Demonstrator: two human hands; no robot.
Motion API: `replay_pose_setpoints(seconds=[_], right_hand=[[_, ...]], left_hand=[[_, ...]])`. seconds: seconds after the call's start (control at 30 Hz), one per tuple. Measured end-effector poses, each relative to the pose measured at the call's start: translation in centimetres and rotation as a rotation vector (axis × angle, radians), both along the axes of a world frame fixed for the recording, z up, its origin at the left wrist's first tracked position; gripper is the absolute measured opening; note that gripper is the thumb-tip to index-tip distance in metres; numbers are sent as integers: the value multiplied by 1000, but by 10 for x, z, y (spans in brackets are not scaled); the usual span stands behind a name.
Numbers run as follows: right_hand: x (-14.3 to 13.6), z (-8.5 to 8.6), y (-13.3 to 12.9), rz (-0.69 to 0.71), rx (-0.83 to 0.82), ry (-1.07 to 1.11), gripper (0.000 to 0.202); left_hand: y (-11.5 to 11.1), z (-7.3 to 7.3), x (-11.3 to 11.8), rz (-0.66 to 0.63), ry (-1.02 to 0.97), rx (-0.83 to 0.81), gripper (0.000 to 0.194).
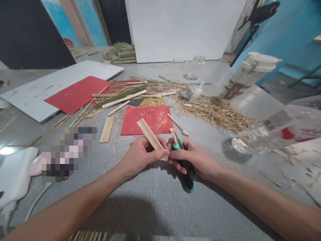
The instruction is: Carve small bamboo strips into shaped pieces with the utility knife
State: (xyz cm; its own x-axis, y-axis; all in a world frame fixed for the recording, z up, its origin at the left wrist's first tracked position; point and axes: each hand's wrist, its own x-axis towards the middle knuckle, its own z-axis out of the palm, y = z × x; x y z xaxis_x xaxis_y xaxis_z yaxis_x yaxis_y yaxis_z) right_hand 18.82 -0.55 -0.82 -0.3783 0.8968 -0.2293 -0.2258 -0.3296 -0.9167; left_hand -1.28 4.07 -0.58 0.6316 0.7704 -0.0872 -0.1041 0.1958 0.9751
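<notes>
My left hand [142, 152] grips a flat, pale bamboo strip [149, 134] near its lower end, the strip leaning up and to the left. Close beside it, my right hand [192, 155] is closed round a black and green utility knife [187, 170]. The knife's blade [174, 134] is out and points up and away from me, apart from the strip. The fingertips of both hands nearly meet. Just beyond them lies a red paper [130, 120] with thin shavings on it. A small wooden spoon-shaped piece [178, 125] rests at its right edge.
A short bamboo piece [107, 130] lies left of the red paper. Thin sticks [152, 85] and a shavings heap [218, 112] are farther back. On the right are a plastic bottle [278, 129] and a tall white-lidded container [248, 77]. A white power adapter [18, 175] sits left.
</notes>
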Motion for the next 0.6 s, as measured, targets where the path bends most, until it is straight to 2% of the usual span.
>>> replay_pose_setpoints(seconds=[0.13, 0.3, 0.6], right_hand=[[0, -2, 0, 3, 6, -7, 21], [-1, -2, 0, -24, -11, -11, 22], [1, -2, 1, -14, 2, -43, 23]], left_hand=[[1, -4, -2, 46, 32, -13, 17], [1, -8, -3, 19, -71, -111, 22], [-1, -6, -1, 42, -100, -126, 27]])
